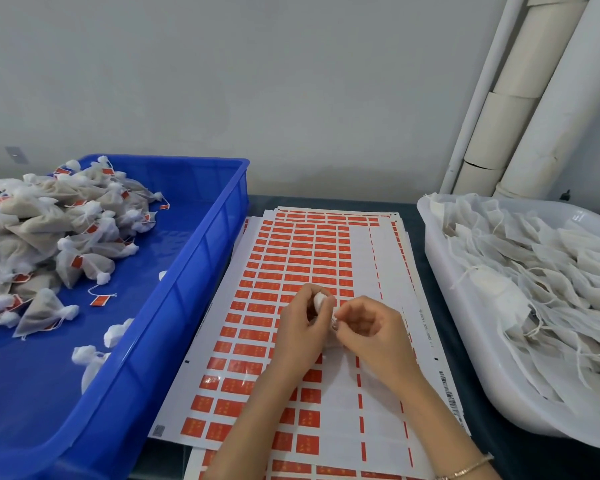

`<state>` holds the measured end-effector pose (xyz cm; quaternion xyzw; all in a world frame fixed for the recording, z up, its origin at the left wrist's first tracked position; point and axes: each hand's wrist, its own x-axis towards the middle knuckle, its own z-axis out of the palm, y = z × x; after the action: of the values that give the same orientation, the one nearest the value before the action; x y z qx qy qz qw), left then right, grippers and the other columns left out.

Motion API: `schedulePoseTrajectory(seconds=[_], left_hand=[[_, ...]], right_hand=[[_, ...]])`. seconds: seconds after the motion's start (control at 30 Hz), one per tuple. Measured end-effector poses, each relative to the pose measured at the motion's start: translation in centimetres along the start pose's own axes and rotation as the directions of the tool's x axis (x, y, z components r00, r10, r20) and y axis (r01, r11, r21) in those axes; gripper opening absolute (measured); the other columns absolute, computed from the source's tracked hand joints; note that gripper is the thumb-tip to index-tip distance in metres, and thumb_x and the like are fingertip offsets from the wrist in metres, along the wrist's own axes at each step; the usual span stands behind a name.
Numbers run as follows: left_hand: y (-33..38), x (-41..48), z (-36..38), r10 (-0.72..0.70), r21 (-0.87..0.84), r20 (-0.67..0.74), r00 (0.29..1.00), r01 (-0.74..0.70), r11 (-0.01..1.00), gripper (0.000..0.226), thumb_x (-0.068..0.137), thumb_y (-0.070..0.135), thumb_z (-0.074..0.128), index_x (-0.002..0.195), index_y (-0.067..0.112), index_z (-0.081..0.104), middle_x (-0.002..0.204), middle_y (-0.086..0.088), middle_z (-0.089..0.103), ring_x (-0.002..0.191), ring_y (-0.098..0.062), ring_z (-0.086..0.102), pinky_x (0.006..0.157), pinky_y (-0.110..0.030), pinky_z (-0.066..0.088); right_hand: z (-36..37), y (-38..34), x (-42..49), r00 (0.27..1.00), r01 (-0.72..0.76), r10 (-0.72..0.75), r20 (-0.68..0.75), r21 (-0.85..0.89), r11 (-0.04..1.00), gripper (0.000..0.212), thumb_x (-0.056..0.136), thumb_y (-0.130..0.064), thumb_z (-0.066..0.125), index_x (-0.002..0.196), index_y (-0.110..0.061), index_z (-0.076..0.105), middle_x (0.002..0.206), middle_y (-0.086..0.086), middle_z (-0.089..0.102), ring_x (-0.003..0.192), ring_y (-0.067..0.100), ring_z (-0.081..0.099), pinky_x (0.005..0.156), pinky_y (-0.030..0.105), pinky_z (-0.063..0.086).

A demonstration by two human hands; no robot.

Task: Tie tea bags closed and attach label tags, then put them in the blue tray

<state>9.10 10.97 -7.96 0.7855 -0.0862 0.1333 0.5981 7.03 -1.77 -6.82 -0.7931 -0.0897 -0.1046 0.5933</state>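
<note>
Centrally, over label sheet (pixel 291 271): left hand (pixel 300 327) curled round tea bag (pixel 321 301), bunched neck up. Right hand (pixel 368 327) pinches at its string, likely tying. Bag looks light, soft, thin mesh; hold at neck. Blue tray (pixel 201 237) left; untied bags (pixel 534 271) right.

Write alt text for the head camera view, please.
Left hand grips a white tea bag while right hand pinches at it, above red label sheets. Tagged bags fill a blue tray at left; untied bags a white tray at right.
</note>
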Motion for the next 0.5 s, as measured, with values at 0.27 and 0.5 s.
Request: schedulePoseTrajectory(seconds=[0.27, 0.5], left_hand=[[0.02, 0.13, -0.06, 0.002, 0.006, 0.012, 1.000, -0.002, 1.000, 0.006, 0.095, 0.022, 0.056, 0.096, 0.027, 0.059, 0.088, 0.013, 0.062, 0.084, 0.004, 0.058, 0.068, -0.005, 0.046], [0.08, 0.15, -0.06, -0.014, -0.023, 0.020, 1.000, 0.015, 1.000, 0.011, 0.095, 0.020, 0.057, 0.091, 0.031, 0.058, 0.086, 0.012, 0.063, 0.084, 0.002, 0.060, 0.068, -0.007, 0.048]], right_hand=[[-0.39, 0.03, 0.20, 0.977, -0.197, 0.206, -0.048, 0.139, 0.970, 0.027, 0.089, -0.007, 0.061, 0.071, -0.023, 0.073, 0.060, -0.005, 0.066, 0.053, 0.008, 0.058, 0.059, 0.020, 0.052], [0.00, -0.02, 0.10, 0.997, -0.067, 0.068, -0.028, 0.013, 0.998, 0.026, 0.081, -0.023, 0.074, 0.105, -0.032, 0.068, 0.089, -0.015, 0.071, 0.083, 0.007, 0.066, 0.069, 0.017, 0.056]])
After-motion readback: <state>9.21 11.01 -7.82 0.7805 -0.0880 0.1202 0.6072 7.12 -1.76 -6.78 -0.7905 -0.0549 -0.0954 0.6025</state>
